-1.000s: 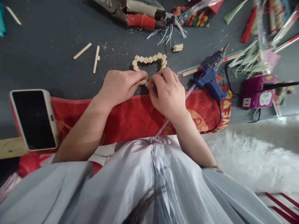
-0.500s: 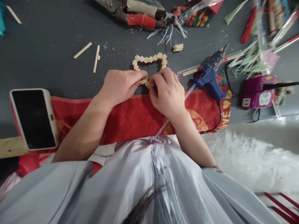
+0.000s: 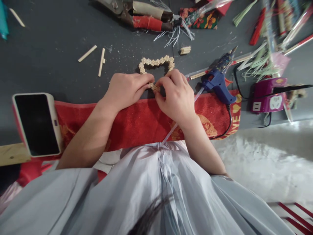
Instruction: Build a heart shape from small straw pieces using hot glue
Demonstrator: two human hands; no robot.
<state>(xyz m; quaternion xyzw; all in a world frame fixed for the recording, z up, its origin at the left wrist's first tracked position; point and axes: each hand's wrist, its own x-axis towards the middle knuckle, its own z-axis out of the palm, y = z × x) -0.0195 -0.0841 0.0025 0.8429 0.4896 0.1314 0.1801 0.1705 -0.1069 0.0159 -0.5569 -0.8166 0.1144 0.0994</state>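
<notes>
A pale, knobbly outline of small bead-like pieces (image 3: 156, 61) lies on the dark table in front of me, its near part tucked under my fingers. My left hand (image 3: 129, 89) pinches its near edge from the left, thumb and fingers pressed together. From the other side my right hand (image 3: 174, 93) grips the same edge between thumb and curled fingers. A short stretch of the beaded piece shows in the gap between both hands. The fingers hide the rest of the near side.
Right of my hands, a blue glue gun (image 3: 218, 81) rests on a red towel (image 3: 141, 125). A purple power socket (image 3: 269, 94) stands farther right. A phone (image 3: 36, 124) lies left. Pliers (image 3: 146, 19) and loose pale sticks (image 3: 87, 53) are beyond my hands; straw-like bundles (image 3: 261, 65) clutter the right.
The view has shifted very slightly. Both hands stay on the beaded piece in nearly the same pose, with the right fingers moved a little.
</notes>
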